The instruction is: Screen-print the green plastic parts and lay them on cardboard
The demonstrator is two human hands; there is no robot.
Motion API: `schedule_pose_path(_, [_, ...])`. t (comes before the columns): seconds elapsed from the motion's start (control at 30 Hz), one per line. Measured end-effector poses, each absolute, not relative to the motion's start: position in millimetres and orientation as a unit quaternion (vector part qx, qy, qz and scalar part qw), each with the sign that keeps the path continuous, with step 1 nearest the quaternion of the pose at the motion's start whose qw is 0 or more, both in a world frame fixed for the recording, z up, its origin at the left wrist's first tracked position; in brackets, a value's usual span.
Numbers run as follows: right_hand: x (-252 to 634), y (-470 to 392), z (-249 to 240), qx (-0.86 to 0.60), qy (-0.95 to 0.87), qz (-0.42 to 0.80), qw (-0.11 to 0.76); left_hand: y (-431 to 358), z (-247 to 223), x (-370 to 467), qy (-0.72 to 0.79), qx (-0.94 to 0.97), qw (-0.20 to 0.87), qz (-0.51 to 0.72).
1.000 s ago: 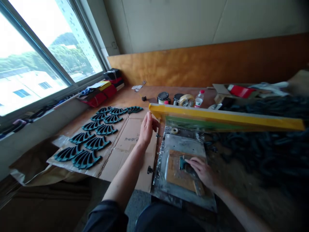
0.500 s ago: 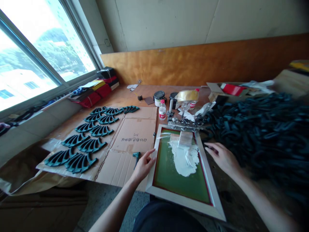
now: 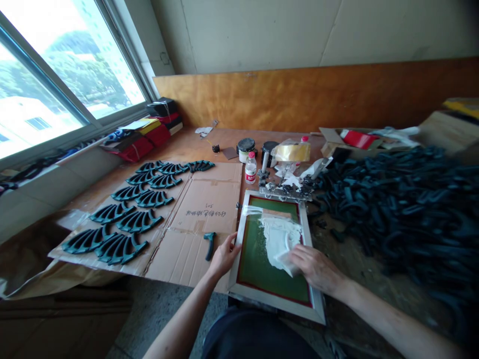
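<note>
A framed screen (image 3: 258, 279) with green mesh lies in front of me, its far edge at a metal clamp (image 3: 286, 194). White paste (image 3: 277, 237) is spread over the upper middle of the mesh. My right hand (image 3: 316, 269) grips a pale, paste-smeared squeegee (image 3: 287, 263), tilted against the mesh at the paste's near right edge. At the frame's left side, my left hand (image 3: 225, 257) touches the rim with its fingers apart and holds nothing. Left of that hand, a single dark green handle-shaped piece (image 3: 210, 245) rests on the cardboard (image 3: 187, 259).
Rows of fanned dark green pieces (image 3: 121, 247) cover the cardboard's left part. A big pile of dark pieces (image 3: 400, 209) lies at right. Behind the frame stand a bottle (image 3: 250, 169), a jar (image 3: 246, 149) and a tape roll (image 3: 294, 152). An open box (image 3: 331, 142) sits farther back.
My right hand has moved from beside the frame onto the mesh and taken hold of the squeegee, now nearer to me. The frame's near end has shifted left. My left hand stays at the rim.
</note>
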State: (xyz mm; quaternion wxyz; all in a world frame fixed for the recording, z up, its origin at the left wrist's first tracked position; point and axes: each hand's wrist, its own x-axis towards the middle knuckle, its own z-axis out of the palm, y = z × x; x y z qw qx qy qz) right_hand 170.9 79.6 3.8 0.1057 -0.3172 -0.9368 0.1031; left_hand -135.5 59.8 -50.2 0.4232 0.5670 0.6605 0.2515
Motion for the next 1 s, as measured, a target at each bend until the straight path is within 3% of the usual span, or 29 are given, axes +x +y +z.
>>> schedule_pose_path(0.1, [170.4,82.9,12.3,-0.331,-0.929,0.13,0.097,59.7,-48.0,-134.2,0.665,0.564,0.42,0.251])
schedule_pose_path(0.3, [161.3,67.1,-4.1,-0.327,-0.918,0.017,0.226,59.9,-40.4,-132.5,0.669,0.532,0.444,0.268])
schedule_pose_path(0.4, [165.9,67.9,-0.3,-0.311,-0.93,0.055,0.189,60.0,-38.9,-132.1,0.666,0.521,0.457,0.277])
schedule_pose_path(0.57, [154.0,126.6,34.1,-0.424,-0.888,0.04,0.174,59.9,-24.4,-135.0,0.632,0.495,0.502,0.321])
schedule_pose_path(0.67, [161.3,161.6,56.5,-0.497,-0.849,-0.009,0.177,60.7,6.2,-137.0,0.594,0.464,0.551,0.358])
schedule_pose_path(0.8, [211.2,176.2,64.1,-0.606,-0.746,-0.009,0.275,72.8,67.0,-133.4,0.561,0.44,0.557,0.425])
schedule_pose_path(0.87, [232.8,168.2,48.8,-0.649,-0.704,0.009,0.288,88.1,96.0,-128.3,0.525,0.458,0.542,0.47])
schedule_pose_path(1.0, [228.6,128.9,-11.5,-0.614,-0.754,0.067,0.223,130.5,133.0,-116.0,0.448,0.494,0.51,0.543])
